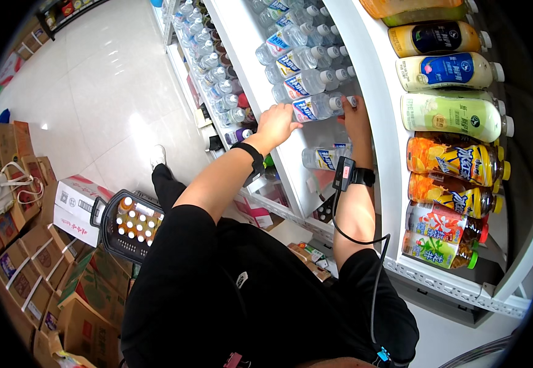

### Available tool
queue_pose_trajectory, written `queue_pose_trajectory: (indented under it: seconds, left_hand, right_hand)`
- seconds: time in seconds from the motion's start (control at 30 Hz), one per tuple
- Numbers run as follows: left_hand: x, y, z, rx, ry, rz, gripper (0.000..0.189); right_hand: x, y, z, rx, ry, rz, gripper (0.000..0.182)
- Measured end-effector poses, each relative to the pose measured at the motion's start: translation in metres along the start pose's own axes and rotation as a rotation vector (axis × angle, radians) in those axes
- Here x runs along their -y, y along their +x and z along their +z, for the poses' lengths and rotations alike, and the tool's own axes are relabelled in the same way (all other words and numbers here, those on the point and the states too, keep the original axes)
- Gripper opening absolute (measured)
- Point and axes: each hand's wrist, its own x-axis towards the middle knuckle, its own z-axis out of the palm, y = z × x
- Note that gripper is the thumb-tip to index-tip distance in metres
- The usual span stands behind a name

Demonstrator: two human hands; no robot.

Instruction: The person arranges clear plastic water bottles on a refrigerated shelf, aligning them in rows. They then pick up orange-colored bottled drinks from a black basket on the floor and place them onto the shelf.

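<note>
My left hand (pixel 275 125) is at the base end of a clear plastic drink bottle (pixel 310 108) with a blue and white label, at the front of a white shelf. Its fingertips meet the bottle's base; whether they grip it is hidden. At the cap end, my right hand (pixel 357 118) has its thumb and fingers around the white cap of a bottle (pixel 351 100) just behind. Similar bottles (pixel 301 85) stand in rows beside it. Across a gap on the same shelf is another labelled bottle (pixel 324 158). Both wrists wear black straps, the right one with a cabled device.
Bottled teas and drinks (pixel 453 117) line the shelf at right. Small water bottles (pixel 216 73) fill the shelf at left. A black basket (pixel 114 239) of white-capped bottles stands on the floor, near stacked cardboard boxes (pixel 36 271). A black cable (pixel 379 280) runs along my right arm.
</note>
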Motion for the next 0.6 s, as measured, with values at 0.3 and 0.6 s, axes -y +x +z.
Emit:
queue_pose_trajectory:
  seconds: [0.3,0.6]
  left_hand:
    - [0.017,0.016,-0.024,0.293,-0.039,0.051,0.036]
    - [0.077,0.098,-0.128,-0.060,-0.081,-0.058,0.105]
  right_hand:
    - [-0.011,0.006,0.006,-0.033,-0.008,-0.021,0.037]
    - [0.021,-0.023,0.026,-0.139,0.217,0.277,0.049]
